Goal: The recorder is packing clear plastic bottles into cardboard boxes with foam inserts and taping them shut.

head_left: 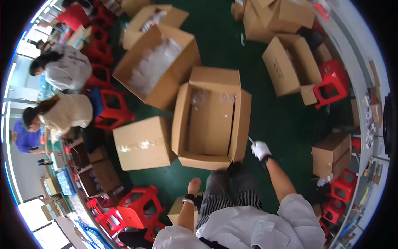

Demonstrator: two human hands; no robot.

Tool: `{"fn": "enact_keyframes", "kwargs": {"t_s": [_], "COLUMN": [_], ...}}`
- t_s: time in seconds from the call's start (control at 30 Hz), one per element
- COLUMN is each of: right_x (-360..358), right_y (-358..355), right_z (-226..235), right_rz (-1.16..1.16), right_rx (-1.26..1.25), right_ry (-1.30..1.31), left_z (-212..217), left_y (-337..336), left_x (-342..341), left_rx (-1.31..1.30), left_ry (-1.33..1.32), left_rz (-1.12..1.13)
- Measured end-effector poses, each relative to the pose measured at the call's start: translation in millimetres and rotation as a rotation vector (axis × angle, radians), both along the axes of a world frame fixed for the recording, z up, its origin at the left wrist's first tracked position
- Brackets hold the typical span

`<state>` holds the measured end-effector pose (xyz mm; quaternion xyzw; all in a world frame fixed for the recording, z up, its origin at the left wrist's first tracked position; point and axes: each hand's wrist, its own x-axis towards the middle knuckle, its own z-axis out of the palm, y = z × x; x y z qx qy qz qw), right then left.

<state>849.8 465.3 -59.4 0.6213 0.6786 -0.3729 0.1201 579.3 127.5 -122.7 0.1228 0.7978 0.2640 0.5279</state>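
Note:
In front of my legs stands an open cardboard box (210, 122) with its flaps spread. Some clear plastic (199, 98) lies at its far end; the rest of its floor is bare cardboard. My right hand (260, 150), in a white glove, is just right of the box. It is closed on a thin, pale stick-like tool (251, 140), whose exact kind is too small to tell. Bare and with its fingers curled in, my left hand (194, 185) hangs near my left leg, apart from the box. Nothing shows in it.
A taped carton (143, 143) sits left of the box. Behind it, a large carton (182, 54) holds clear plastic bags (155, 66). More open cartons (282, 68) and red stools (331, 83) line the right. Several people (68, 68) sit at a bench on the left.

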Motion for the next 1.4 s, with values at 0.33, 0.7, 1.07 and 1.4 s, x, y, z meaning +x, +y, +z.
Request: {"fn": "enact_keyframes", "kwargs": {"t_s": [0.33,0.7,1.07,1.4], "right_x": [-80.2,-24.0,295.4,662.8], "right_y": [165.2,125.6,37.1,31.1], "right_z": [-209.1,-196.6,-202.0,-197.1], "right_rz": [-0.092,-0.179,-0.564,-1.013], "right_rx": [0.265,0.197,0.296,0.372], "right_ry": [-0.171,0.091,0.133,-0.118], "left_z": [-114.6,-207.1,-171.7,-166.7], "left_y": [91.8,-27.4,194.9,324.9], "left_x": [6.8,-154.5,93.6,475.2], "left_rx": [-0.004,0.114,0.178,0.071], "left_ry": [-0.449,0.354,-0.208,-0.402], "left_rz": [0.938,-0.029,0.181,0.029]}}
